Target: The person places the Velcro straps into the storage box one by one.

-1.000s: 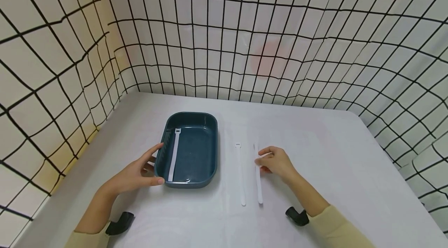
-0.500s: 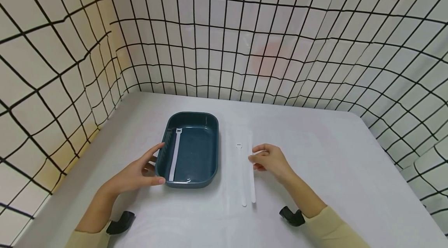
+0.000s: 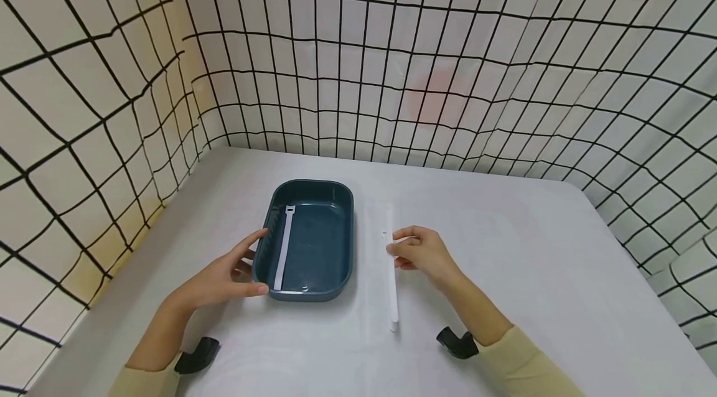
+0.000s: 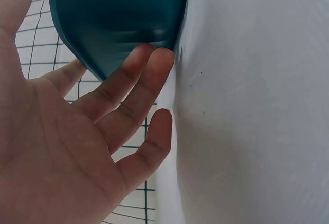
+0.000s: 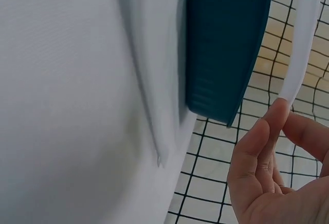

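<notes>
The dark teal tray (image 3: 319,247) stands left of centre, with a white cable tie (image 3: 284,247) lying along its left side, slotted head at the far end. My left hand (image 3: 218,280) spans the tray's near left corner, thumb and index fingertip at the rim; in the left wrist view its loosely extended fingers (image 4: 136,100) reach the outer wall. Between thumb and fingertips, my right hand (image 3: 422,255) pinches a second white cable tie (image 5: 304,39), raised off the table. A third cable tie (image 3: 384,234) lies beneath it, mostly hidden in the head view.
A white cloth covers the table (image 3: 493,247). Black wire mesh (image 3: 358,73) rises along the back and both sides, with pale sheeting behind it. A black bent piece sits at each wrist, by the sleeves.
My right hand has moved left with its cable tie, which now overlaps the one on the table. My left hand stays at the tray.
</notes>
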Tool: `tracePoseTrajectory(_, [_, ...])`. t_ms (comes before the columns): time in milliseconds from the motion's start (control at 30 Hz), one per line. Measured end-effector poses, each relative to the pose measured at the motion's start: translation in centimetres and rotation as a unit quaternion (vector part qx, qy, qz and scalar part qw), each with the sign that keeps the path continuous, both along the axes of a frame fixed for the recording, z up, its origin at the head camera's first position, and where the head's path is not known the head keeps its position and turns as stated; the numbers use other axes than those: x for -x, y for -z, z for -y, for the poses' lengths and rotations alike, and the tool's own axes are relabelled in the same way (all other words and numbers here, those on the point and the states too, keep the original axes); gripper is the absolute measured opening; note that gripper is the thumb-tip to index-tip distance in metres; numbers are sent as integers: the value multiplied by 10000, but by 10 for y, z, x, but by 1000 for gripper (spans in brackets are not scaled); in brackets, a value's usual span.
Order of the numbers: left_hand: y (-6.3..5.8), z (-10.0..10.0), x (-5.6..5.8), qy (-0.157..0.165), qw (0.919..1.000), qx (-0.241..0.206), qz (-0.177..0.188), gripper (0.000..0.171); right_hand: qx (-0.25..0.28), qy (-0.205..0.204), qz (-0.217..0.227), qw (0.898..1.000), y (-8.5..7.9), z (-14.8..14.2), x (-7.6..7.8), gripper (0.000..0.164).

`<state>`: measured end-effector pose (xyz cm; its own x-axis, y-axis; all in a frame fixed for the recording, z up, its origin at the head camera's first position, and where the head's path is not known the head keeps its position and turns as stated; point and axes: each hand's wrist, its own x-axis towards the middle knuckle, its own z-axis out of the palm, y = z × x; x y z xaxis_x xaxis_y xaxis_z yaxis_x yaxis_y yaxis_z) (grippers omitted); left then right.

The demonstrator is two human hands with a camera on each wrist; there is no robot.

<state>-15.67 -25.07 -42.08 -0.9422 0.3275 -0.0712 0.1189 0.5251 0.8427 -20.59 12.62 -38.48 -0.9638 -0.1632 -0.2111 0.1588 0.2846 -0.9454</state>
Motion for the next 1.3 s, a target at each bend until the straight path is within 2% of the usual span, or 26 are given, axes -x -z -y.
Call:
tracePoseTrajectory(233, [2, 1, 0, -4, 10000, 6, -25, 101, 135, -80, -78, 9998, -2, 14, 2, 36])
tracePoseTrajectory(567, [9, 2, 2, -7, 10000, -35, 30, 99, 276, -145, -66, 9995, 3, 33, 8, 32])
tracePoseTrajectory(767, [6, 3, 1, 57, 10000, -28, -68, 99, 394, -208, -54, 9990, 3, 44, 12, 32])
tracePoseTrajectory(1067, [4, 3, 1, 62, 9999, -91, -34, 99, 638, -371, -48, 9973, 2, 58, 15, 29])
tracePoseTrajectory(1300, [2, 2, 0, 12, 10000, -57, -8, 100, 632, -460, -36, 9969, -1, 70, 17, 29])
